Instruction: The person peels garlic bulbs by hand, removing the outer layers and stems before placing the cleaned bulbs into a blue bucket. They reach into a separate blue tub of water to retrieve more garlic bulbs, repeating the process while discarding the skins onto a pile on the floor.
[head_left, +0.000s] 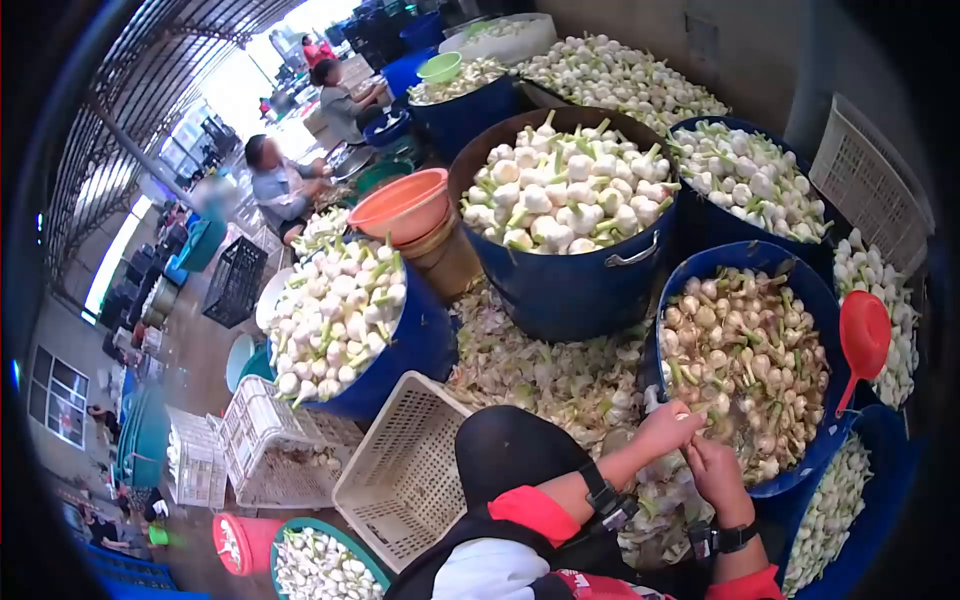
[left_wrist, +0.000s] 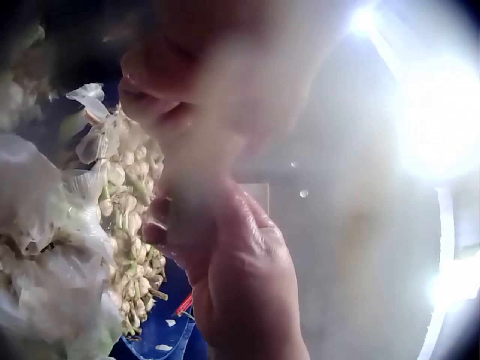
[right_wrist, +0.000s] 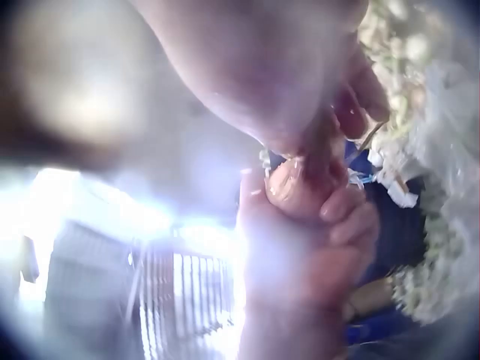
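Note:
In the head view my left hand (head_left: 668, 430) and right hand (head_left: 718, 474) meet beside the blue tub of brownish garlic (head_left: 745, 350). The right wrist view shows a garlic bulb (right_wrist: 291, 186) between them: the left hand (right_wrist: 311, 251) curls its fingers round it, while the right hand (right_wrist: 262, 82) pinches at it from above. Fingers cover much of the bulb. Blurred and close, the left hand (left_wrist: 225, 82) fills the upper left wrist view, with the right hand (left_wrist: 251, 277) below it.
Blue tubs of white garlic (head_left: 570, 190) stand ahead, with peelings (head_left: 545, 370) heaped on the floor before them. A red scoop (head_left: 864, 335) lies at the tub's right rim. An empty white crate (head_left: 405, 480) is beside my knee. Two people (head_left: 280, 190) sit further back.

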